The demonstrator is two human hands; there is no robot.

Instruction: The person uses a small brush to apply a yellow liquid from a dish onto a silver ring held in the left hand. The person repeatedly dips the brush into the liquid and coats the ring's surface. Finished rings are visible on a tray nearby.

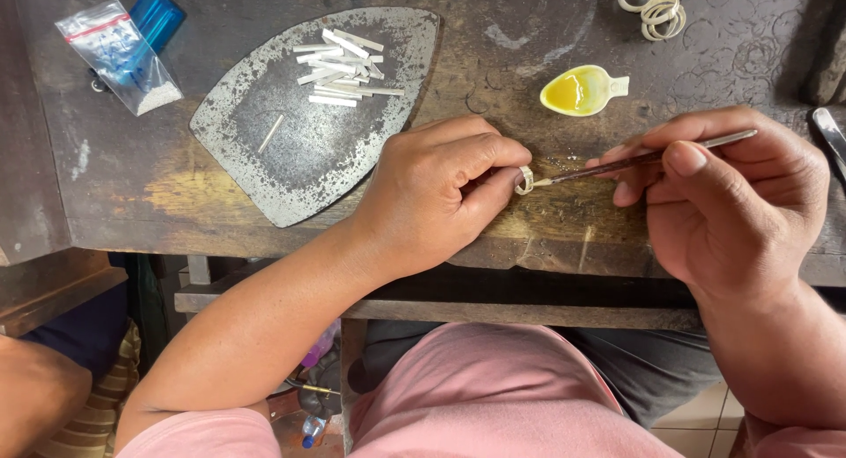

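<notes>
My left hand rests on the worn wooden bench and pinches a small silver ring between thumb and forefinger. My right hand holds a thin brush-like tool like a pen. Its pale tip touches the ring's right side. A small white spoon-shaped dish of yellow liquid sits just beyond the ring.
An iron-shaped metal plate at the left bears several short silver strips. A plastic bag and a blue case lie at far left. Finished rings lie top right. Another person's arm shows at the bottom left.
</notes>
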